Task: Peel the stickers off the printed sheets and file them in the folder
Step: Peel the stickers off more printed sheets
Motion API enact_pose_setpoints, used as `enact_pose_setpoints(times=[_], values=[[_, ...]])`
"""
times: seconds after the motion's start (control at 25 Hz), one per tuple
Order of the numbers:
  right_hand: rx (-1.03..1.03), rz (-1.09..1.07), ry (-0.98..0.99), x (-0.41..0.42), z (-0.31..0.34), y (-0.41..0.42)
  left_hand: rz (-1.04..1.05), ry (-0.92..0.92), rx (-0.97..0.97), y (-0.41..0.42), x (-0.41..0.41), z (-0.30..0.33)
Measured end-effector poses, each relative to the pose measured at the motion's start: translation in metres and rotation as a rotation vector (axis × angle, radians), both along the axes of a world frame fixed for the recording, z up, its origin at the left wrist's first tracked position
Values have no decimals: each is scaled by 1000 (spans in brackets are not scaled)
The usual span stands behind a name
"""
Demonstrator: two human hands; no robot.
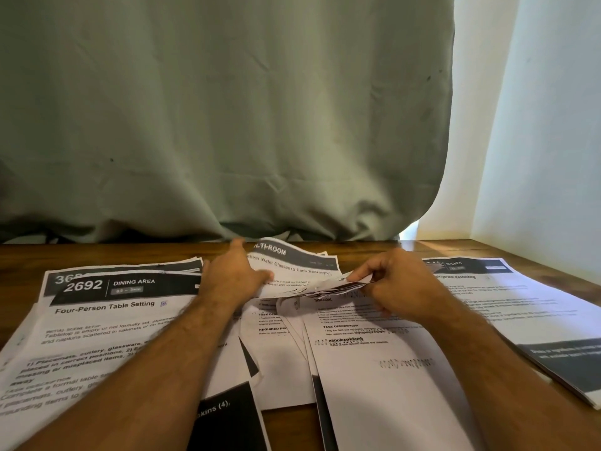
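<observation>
Several printed sheets cover the wooden table. My left hand grips the left edge of a curled sheet headed "MULTI-ROOM", thumb on its top face, and lifts it off the pile. My right hand pinches a crumpled strip of paper at the top of the middle sheet. Whether that strip is a sticker I cannot tell. A "DINING AREA 2692" sheet lies under my left forearm. No folder is in view.
A "KITCHEN" sheet stack lies at the right, near the table's right edge. A grey-green curtain hangs behind the table's far edge, with a pale wall at the right. More sheets overlap at the front centre.
</observation>
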State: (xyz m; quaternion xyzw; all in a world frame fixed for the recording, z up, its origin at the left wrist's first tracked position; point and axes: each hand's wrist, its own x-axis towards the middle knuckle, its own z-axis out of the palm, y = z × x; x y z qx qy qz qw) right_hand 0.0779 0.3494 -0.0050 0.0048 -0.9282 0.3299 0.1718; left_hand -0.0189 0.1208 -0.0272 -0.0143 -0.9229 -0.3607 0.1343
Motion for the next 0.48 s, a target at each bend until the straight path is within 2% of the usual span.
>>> enact_pose_setpoints(times=[0.08,0.16,0.32,0.48], values=[[19,-3,24,0,-1,0,-103,81,268,-2,7,8],[27,-6,45,-1,-1,0,-287,52,454,-4,18,15],[30,7,102,-1,-4,2,-536,-144,488,-9,33,17],[72,67,97,1,-5,1,-578,-233,523,-13,36,19]])
